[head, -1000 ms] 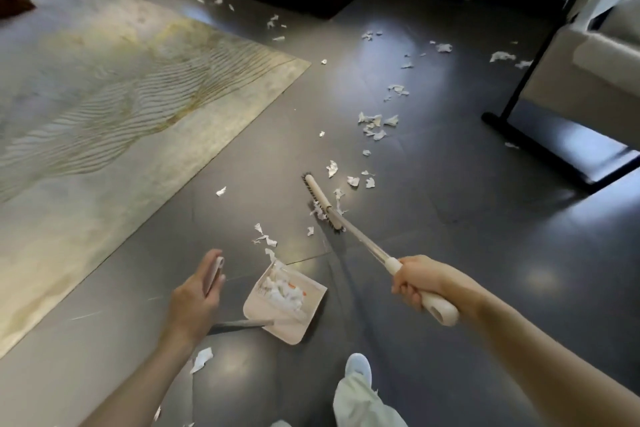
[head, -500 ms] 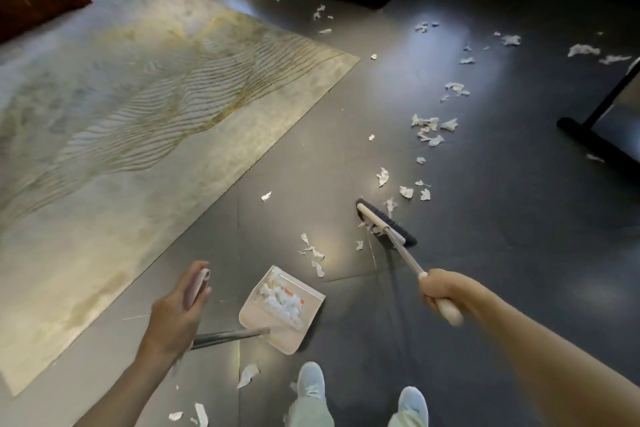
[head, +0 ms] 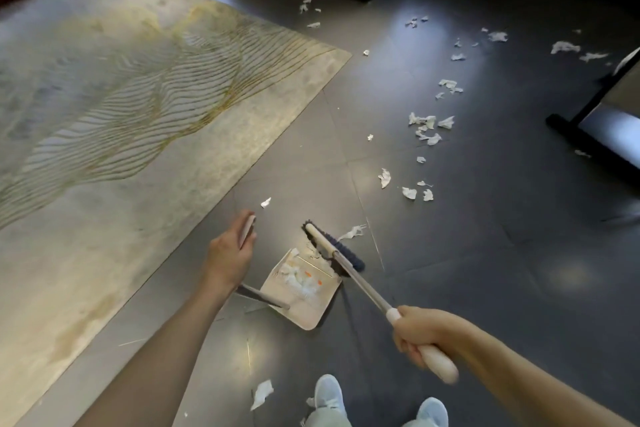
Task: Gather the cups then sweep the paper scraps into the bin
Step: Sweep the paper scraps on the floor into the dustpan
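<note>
Our left hand (head: 228, 255) curls round the dustpan (head: 311, 309) handle; our right hand (head: 420, 335) grips the broom (head: 322, 238). Broom head at pan mouth. Scraps (head: 427, 129) lie in the pan and across the floor (head: 485, 253).

Torn white paper scraps (head: 384, 178) lie widely scattered.

floor (head: 485, 288): dark glossy tiles, light glare | rug (head: 104, 115): grey-gold wavy, left | black furniture base (head: 588, 142): right
</note>
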`<state>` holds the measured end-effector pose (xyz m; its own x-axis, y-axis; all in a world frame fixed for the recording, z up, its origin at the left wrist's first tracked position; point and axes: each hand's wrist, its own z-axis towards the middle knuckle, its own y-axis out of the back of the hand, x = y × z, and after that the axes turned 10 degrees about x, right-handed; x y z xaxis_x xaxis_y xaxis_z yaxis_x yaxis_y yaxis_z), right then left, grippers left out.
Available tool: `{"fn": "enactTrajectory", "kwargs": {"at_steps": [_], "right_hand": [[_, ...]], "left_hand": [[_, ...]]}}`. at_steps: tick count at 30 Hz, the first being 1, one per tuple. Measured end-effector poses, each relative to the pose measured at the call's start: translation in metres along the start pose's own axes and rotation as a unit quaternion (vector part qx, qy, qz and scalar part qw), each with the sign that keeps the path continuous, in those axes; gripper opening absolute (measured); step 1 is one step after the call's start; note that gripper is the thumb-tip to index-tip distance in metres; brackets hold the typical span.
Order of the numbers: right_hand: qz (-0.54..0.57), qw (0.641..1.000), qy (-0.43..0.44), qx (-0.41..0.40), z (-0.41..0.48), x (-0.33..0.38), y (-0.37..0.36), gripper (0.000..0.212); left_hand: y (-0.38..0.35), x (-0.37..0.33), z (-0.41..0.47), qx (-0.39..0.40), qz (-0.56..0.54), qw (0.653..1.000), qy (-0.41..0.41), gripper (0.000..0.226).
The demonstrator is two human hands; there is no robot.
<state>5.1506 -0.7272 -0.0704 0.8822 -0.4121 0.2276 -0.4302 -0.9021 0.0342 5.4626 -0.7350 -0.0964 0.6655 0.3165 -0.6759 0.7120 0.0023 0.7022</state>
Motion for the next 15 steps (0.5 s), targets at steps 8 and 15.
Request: {"fn": "enactTrajectory", "kwargs": {"at_steps": [8,15], "right_hand": [[0.226,0.968,0.021,0.112,-0.048,0.033,0.010,0.031],[0.156,0.985,0.061,0.047,-0.063,0.076,0.042,0.050]], "left_hand": [[0.013,0.014,0.008,0.024,0.013,1.000,0.001,0.031],[0.037,0.030,0.018,-0.006,-0.013,0.999,0.048,0.033]]}}
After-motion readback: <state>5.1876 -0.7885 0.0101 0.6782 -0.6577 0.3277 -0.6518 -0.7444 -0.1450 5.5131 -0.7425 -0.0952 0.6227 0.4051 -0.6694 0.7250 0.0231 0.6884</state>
